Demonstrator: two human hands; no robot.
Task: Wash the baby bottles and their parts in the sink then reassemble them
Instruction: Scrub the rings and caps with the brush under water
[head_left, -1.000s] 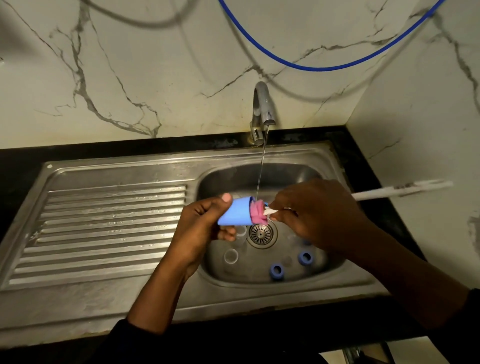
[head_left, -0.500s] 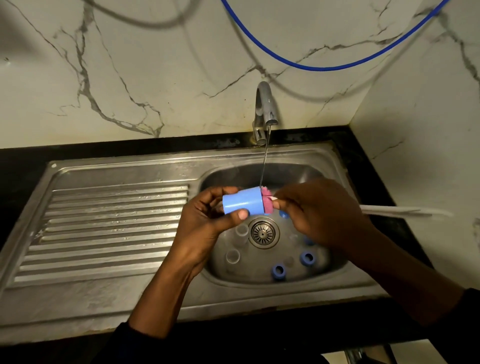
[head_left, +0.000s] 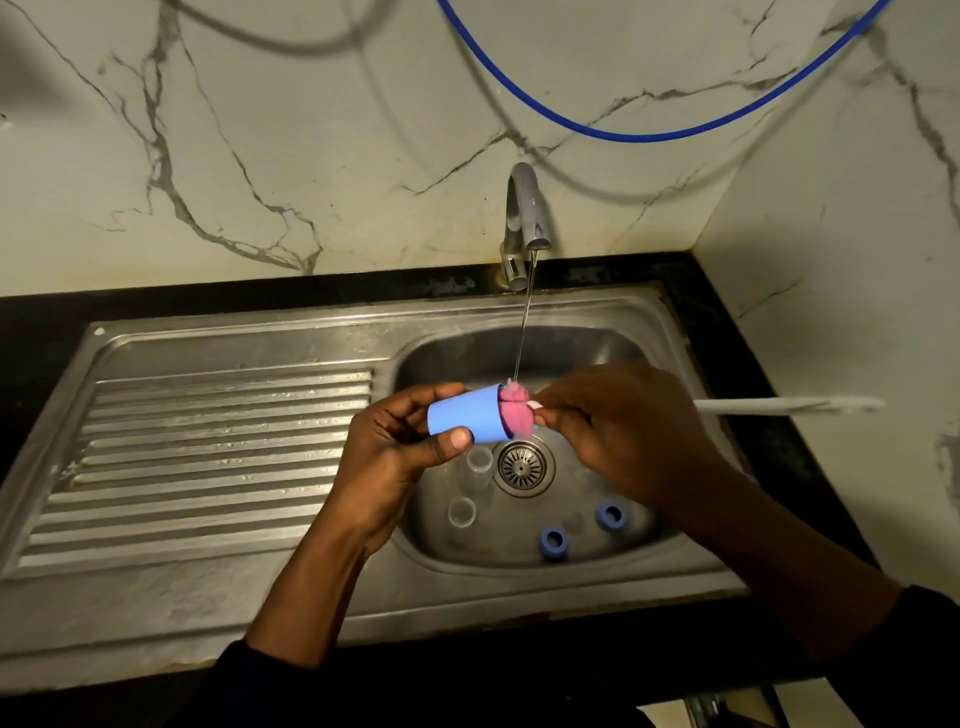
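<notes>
We are scrubbing a blue cap (head_left: 465, 415) over the sink (head_left: 467, 587).
Our left hand (head_left: 395, 457) curls round the smooth blue cap, held on its side above the shiny metal sink. The soft pink brush head (head_left: 517, 413) sits at its open mouth, under thin tap water (head_left: 524, 332). Our right hand (head_left: 623, 436) pinches the long white stick (head_left: 779, 404). Next we should twist and rinse.

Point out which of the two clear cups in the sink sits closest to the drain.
The rear clear cup, right beside the drain, just below the thumb of the left hand. The front clear cup lies farther toward the person.
</notes>
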